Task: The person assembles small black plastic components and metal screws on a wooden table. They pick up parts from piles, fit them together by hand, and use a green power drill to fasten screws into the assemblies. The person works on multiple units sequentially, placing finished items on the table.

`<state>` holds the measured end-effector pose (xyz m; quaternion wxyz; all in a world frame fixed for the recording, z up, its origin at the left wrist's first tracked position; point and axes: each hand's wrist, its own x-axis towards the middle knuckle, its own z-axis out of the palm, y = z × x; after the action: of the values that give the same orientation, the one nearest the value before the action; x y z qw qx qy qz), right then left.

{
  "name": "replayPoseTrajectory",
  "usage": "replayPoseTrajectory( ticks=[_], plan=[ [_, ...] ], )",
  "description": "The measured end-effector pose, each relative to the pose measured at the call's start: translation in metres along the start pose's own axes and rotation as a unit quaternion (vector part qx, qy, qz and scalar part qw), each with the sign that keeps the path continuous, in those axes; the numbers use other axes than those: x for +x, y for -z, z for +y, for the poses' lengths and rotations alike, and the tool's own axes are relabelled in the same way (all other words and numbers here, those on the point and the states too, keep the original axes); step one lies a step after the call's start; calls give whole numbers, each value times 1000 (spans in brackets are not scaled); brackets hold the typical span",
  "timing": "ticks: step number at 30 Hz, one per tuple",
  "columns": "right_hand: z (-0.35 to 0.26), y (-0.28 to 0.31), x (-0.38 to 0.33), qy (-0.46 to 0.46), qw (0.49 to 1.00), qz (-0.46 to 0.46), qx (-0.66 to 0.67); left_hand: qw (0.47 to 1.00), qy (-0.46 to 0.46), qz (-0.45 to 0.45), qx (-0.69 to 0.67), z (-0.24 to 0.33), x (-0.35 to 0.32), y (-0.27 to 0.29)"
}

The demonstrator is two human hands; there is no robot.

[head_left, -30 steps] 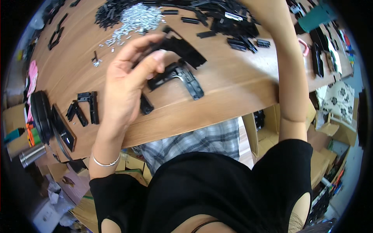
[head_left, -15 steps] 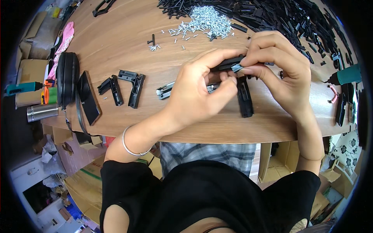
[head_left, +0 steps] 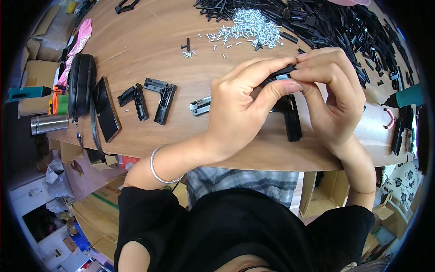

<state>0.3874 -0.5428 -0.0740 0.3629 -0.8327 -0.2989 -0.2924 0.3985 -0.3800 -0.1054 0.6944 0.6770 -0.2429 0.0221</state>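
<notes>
My left hand is closed around a black plastic part, its thumb pressed along the underside. A small silver-grey piece shows at the part's right end, where the fingertips of my right hand pinch it. Fingers hide most of both pieces. Below my hands a black pistol-shaped shell lies on the table, its upper portion partly covered. Just left of my left hand, a silver elongated part pokes out. Two more black pistol-shaped pieces, one smaller and one larger, rest farther left.
A heap of silver screws and a large pile of black plastic parts cover the far side. On the left are a phone, a black case and a steel flask. A teal power screwdriver stands at right.
My left thumb has moved up against the held part, and the silver-grey piece now sits along it at my right fingertips. The view has shifted slightly, moving the table items a little rightward.
</notes>
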Motion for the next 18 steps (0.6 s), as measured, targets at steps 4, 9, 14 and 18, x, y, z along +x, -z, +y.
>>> replayPoseTrajectory(
  ticks=[4,9,14,18],
  plan=[
    [-4,0,8,-21,1000,-13,-15,982,60,34,-176,10,1,-9],
    [-3,3,6,-66,997,-32,-10,975,132,-91,-155,9,3,2],
    [-3,1,2,-54,998,-11,-7,981,127,-84,-120,7,2,2],
    [-1,9,6,-119,984,-61,116,980,143,-95,-101,7,6,6]
  ],
)
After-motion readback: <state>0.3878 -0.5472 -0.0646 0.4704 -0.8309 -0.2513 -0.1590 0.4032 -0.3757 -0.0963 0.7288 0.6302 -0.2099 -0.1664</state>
